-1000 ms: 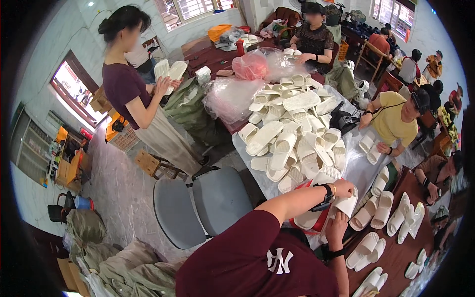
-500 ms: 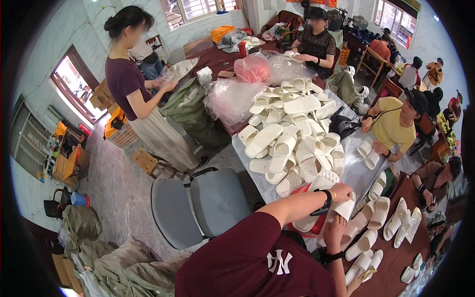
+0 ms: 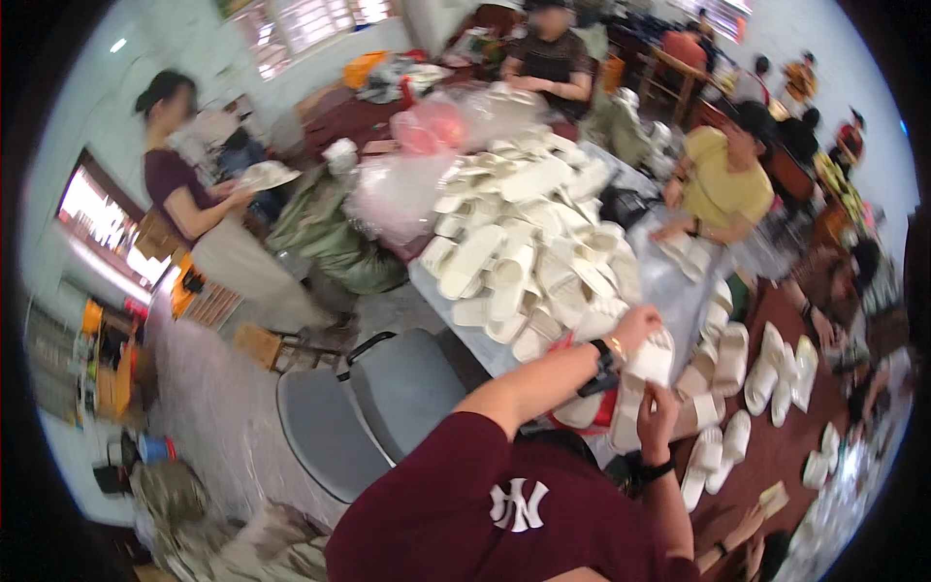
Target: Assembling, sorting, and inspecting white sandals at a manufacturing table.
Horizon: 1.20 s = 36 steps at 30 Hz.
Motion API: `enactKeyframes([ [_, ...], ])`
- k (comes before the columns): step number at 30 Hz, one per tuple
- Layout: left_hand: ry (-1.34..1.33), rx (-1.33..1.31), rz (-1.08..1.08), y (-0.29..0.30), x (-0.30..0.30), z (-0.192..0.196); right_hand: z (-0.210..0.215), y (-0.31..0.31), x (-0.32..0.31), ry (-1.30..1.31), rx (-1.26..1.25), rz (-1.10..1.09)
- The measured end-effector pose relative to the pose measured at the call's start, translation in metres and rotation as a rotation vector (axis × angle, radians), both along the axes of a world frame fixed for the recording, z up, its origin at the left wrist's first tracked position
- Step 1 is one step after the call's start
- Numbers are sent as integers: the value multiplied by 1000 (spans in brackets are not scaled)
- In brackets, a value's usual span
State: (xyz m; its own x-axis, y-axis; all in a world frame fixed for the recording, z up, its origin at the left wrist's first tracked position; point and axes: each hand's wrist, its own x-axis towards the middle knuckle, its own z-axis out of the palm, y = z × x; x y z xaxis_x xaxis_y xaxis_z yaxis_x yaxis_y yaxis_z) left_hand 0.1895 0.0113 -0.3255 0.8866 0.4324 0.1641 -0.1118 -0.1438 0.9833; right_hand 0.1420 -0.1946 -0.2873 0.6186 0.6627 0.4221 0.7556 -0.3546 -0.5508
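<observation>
Both my hands are at one white slipper (image 3: 649,363) with a wide ribbed strap. My left hand (image 3: 636,328), with a dark wristband, is closed on its far end. My right hand (image 3: 659,412), also banded at the wrist, grips the near edge with bent fingers. Motion blur hides the exact fingertip contact. Under it lies another white slipper (image 3: 626,412), partly covered by my hand. A red stool-like thing (image 3: 603,412) shows beside my left forearm, partly hidden. Just beyond my hands rises a big heap of white slippers (image 3: 514,262).
Several paired slippers (image 3: 706,466) lie on the brown table (image 3: 752,456) to my right. At the left are a grey chair (image 3: 407,388) and a green sack (image 3: 339,242). A co-worker in yellow (image 3: 727,175) sits across. Another person's hand (image 3: 745,532) reaches in lower right.
The whole view has shifted, with the scene sliding left. My hands still hold the slipper and have moved slightly apart. The other person's hand at lower right has left the slippers there.
</observation>
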Motion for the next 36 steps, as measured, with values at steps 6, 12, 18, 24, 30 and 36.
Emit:
enactKeyframes([
  [6, 22, -137, -49, 21, -38, 31, 39, 36, 25, 329, 266, -173],
  [12, 54, -328, -137, 15, -47, 32, 11, 82, 45, 392, 231, -140],
  [18, 103, -326, -98, 9, -57, 42, -6, 86, 52, 648, 372, -164],
  [24, 57, -240, -45, 10, -55, 31, -9, 84, 56, 794, 477, -156],
  [30, 87, -76, -49, 7, -55, 28, -9, 83, 55, 780, 496, -156],
  [36, 98, -18, -26, 6, -55, 18, -10, 83, 52, 860, 558, -168],
])
